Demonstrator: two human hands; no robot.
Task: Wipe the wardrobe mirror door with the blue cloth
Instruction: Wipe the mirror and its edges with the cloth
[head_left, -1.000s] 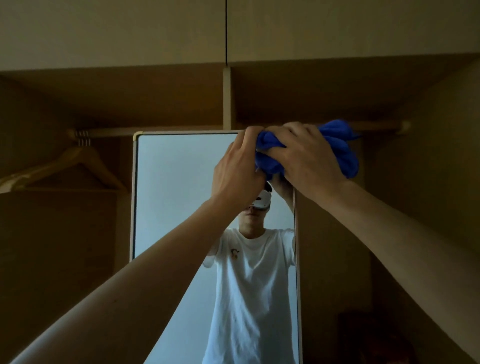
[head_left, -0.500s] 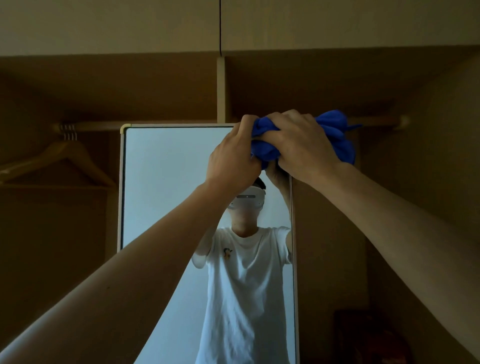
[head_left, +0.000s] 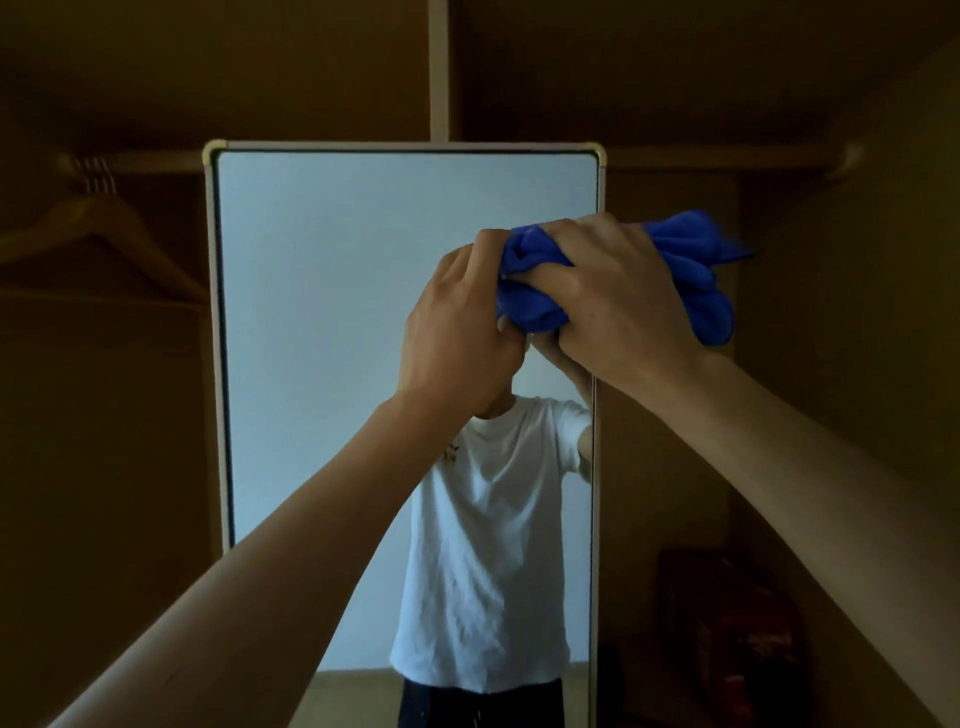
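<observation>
The left hand (head_left: 457, 332) and right hand (head_left: 613, 301) both grip the bunched blue cloth (head_left: 696, 270) at the mirror door's (head_left: 363, 312) right edge, below its top corner. The cloth's long axis lies roughly horizontal, with its loose end pointing right, past that edge.

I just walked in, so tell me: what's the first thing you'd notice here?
The bright blue cloth catches the eye first, bunched and gripped by the left hand and the right hand at the right edge of the mirror door. That tall mirror, pale in the dark wardrobe, reflects a white T-shirt. A wooden hanger hangs at the left.
</observation>
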